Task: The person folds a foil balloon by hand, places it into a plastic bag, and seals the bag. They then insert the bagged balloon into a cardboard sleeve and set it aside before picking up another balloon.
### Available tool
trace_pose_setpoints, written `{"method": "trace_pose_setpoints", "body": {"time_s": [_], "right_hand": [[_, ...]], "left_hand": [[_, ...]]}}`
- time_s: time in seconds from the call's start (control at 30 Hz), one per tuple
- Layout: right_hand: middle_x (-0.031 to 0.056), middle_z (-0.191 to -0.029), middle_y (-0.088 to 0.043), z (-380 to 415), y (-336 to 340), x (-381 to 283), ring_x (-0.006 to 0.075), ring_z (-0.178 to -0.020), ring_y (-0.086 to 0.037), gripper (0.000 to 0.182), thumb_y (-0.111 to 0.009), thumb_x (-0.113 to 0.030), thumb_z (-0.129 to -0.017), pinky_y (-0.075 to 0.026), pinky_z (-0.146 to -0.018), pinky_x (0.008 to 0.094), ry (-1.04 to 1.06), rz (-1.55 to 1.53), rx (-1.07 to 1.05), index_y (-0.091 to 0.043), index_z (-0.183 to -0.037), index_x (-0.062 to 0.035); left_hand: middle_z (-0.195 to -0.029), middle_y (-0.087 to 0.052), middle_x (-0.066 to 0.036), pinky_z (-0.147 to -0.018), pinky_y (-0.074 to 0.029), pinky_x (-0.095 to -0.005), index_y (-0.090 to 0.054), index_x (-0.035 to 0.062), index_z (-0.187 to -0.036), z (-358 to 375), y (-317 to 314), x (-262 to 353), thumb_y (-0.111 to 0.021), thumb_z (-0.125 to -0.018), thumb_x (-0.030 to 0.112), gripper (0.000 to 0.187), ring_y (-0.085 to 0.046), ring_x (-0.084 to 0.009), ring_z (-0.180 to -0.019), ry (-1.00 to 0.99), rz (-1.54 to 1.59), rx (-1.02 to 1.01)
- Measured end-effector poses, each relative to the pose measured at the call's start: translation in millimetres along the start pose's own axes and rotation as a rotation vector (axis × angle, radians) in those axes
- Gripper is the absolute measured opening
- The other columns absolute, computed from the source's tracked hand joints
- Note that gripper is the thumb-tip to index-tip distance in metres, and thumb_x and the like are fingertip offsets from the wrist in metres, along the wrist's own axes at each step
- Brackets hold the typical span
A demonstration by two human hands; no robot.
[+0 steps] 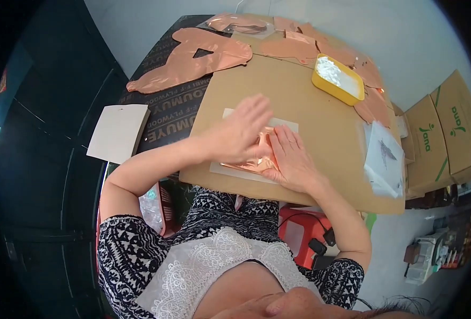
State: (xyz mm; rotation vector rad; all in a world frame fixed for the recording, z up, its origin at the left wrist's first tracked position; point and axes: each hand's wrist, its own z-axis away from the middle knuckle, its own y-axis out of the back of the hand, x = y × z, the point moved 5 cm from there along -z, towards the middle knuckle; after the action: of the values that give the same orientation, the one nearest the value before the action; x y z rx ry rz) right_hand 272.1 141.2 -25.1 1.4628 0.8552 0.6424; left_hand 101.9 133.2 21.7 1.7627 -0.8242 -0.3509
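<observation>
A sheet of shiny copper-coloured foil lies on a white sheet, partly hidden under my hands. My left hand is over the foil's left side, fingers stretched out and slightly blurred. My right hand rests flat on the foil's right part, its fingers extended and pointing away from me. Both sheets lie on a brown cardboard panel near the table's front edge.
A yellow tub of white material stands back right. Copper-coloured cut-outs lie along the far side. A clear sheet with a dark mark sits at right, a white pad at left. Cardboard boxes stand beyond the right edge.
</observation>
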Motion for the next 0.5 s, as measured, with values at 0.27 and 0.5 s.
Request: {"method": "trace_pose_setpoints", "body": {"time_s": [0.27,0.5], "right_hand": [[0.0304,-0.152,-0.026,3.2,-1.9,-0.8,0.0419,-0.145,-0.02,0.095,-0.049,-0.064,-0.089,-0.016,-0.119,0.0496,-0.009,-0.012,0.023,-0.029,-0.144,0.0104],[0.0268,-0.148,-0.036,36.5,19.5,42.4,0.0434,-0.14,-0.029,0.056,-0.056,-0.022,-0.092,-0.024,-0.115,0.0502,-0.043,-0.48,0.205,-0.042,-0.138,0.0068]], "left_hand": [[-0.155,-0.022,-0.028,-0.116,-0.013,-0.0588,-0.02,-0.0042,-0.15,13.2,-42.5,12.7,-0.038,-0.086,0.077,0.105,-0.019,-0.0477,-0.143,-0.221,-0.015,-0.182],[-0.154,-0.028,-0.022,-0.114,-0.017,-0.0592,-0.027,0.0018,-0.15,13.6,-42.2,13.6,-0.032,-0.088,0.077,0.098,-0.025,-0.0453,-0.141,-0.235,-0.074,-0.192]]}}
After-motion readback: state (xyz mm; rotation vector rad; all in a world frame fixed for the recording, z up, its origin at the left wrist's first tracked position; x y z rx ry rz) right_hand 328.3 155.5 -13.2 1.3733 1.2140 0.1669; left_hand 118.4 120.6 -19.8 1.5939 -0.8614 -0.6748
